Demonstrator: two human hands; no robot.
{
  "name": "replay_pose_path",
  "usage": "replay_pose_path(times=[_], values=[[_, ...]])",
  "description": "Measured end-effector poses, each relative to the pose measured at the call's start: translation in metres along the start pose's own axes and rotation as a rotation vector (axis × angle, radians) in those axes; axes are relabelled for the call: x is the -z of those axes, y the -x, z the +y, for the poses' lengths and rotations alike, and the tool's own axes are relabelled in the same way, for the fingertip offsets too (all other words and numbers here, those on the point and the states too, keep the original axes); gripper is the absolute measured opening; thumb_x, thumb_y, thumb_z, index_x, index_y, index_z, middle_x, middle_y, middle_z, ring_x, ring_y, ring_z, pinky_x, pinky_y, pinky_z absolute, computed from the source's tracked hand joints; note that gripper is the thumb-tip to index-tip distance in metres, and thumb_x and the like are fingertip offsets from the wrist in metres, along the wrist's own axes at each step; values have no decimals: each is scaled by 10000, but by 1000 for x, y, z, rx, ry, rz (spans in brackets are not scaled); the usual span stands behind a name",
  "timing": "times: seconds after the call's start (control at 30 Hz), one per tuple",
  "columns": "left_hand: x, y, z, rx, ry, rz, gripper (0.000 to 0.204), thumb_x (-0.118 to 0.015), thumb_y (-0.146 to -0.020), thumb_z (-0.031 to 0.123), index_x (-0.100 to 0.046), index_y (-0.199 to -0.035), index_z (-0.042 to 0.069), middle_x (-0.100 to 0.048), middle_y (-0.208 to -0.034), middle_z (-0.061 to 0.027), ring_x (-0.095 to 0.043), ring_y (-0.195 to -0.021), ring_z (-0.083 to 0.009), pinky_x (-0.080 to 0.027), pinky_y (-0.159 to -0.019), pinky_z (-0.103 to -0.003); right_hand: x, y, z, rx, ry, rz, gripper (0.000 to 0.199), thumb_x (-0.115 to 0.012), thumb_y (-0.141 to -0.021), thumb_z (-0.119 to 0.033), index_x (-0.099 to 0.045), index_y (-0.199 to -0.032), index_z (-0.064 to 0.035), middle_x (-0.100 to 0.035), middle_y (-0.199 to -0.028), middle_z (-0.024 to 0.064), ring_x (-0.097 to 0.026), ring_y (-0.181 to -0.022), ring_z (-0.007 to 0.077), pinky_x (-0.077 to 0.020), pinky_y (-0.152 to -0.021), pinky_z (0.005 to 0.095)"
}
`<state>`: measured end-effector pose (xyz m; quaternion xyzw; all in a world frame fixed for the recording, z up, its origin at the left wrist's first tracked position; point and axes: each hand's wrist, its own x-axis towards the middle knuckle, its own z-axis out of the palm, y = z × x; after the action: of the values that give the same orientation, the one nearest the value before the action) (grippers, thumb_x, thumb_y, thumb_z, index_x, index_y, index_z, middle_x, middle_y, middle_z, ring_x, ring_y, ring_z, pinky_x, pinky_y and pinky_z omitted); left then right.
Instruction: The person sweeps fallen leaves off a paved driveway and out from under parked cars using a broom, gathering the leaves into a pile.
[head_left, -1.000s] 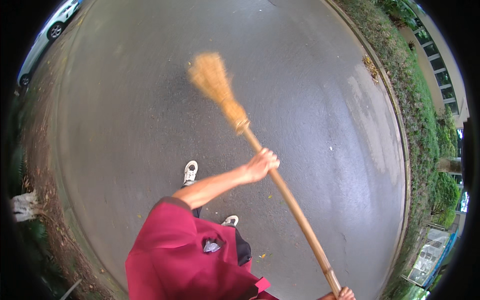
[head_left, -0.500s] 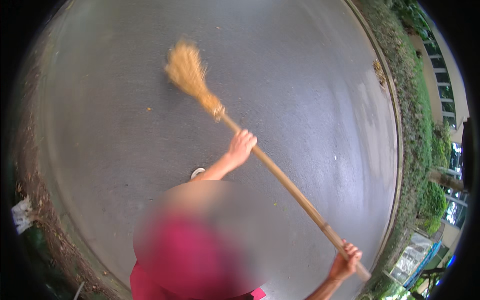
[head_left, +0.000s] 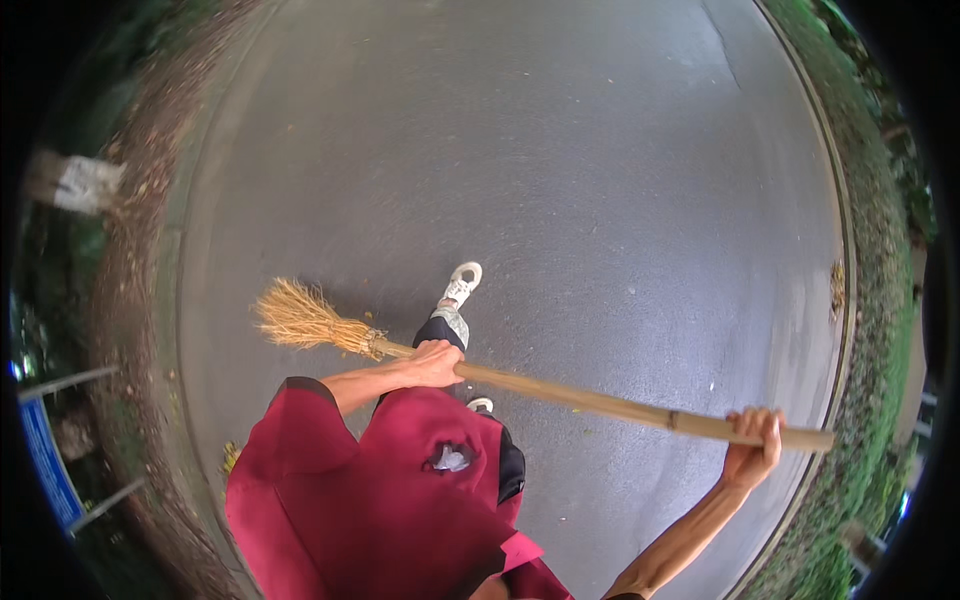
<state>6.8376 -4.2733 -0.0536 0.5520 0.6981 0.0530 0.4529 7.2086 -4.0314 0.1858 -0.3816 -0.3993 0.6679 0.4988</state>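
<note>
A long-handled straw broom (head_left: 575, 398) lies across the view in both of my hands. Its tan bristle head (head_left: 308, 318) is out to my left, low over the wet-looking road. My left hand (head_left: 435, 364) wraps the pole just behind the bristles. Close to the other end, my right hand (head_left: 756, 447) grips the pole, with a short stub sticking out past it. Under the pole, between my hands, show my shoes, one white shoe (head_left: 463, 282) stepping forward and the other partly hidden.
Dark asphalt road (head_left: 620, 190) spreads ahead. A curb (head_left: 838, 200) with grass runs along the right, and small leaf piles (head_left: 837, 287) lie beside it. On the left are a leaf-strewn verge (head_left: 150, 230), a trunk with a white wrap (head_left: 88, 185) and a blue sign (head_left: 50, 462).
The broom head has swung from ahead back toward my left side, and the pole now lies more level. My right hand has risen in view. One foot has stepped forward.
</note>
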Motion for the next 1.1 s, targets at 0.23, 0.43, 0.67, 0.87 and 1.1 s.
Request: replay_pose_path(times=[0.23, 0.43, 0.67, 0.87, 1.1], values=[[-22, 45, 74, -373, -13, 185, 97, -639, -604, 92, -590, -633, 14, -601, -625, -198, -626, -627, -381, -481, -559, -462, 53, 175, -88, 617, -31, 322, 307, -546, -896, -317, -447, -662, -146, -357, -570, -33, -387, -510, 119, -330, -468, 251], [-5, -20, -22, -484, 7, 534, 50, -617, -701, 43, -568, -709, 38, -607, -717, -108, -595, -773, -299, -452, -699, -433, -69, 251, -9, 688, 138, 367, 351, -525, -894, -201, -379, -576, -170, -249, -483, -57, -289, -414, 98, -266, -444, 279], [-77, 168, -137, -169, 373, 927, 69, -571, -693, 33, -554, -749, 70, -563, -753, -93, -538, -834, -310, -390, -730, -420, -189, 229, 8, 278, 216, -133, 340, -591, -856, -184, -357, -611, -157, -298, -556, -43, -279, -484, 82, -287, -451, 241], [-153, 348, -298, 396, 277, 578, 104, -568, -730, 78, -653, -789, 70, -648, -826, -173, -600, -851, -344, -413, -753, -449, -325, 248, 192, -149, -24, -436, 291, -568, -884, -185, -474, -610, -150, -407, -474, -31, -354, -392, 87, -287, -368, 244], [-11, 326, -265, 53, 229, 831, 174, -565, -618, 4, -608, -774, 67, -620, -770, -105, -579, -827, -278, -356, -731, -410, -304, 231, 96, 185, -324, -358, 233, -548, -899, -147, -469, -680, -130, -397, -501, -40, -313, -381, 50, -274, -311, 209]])
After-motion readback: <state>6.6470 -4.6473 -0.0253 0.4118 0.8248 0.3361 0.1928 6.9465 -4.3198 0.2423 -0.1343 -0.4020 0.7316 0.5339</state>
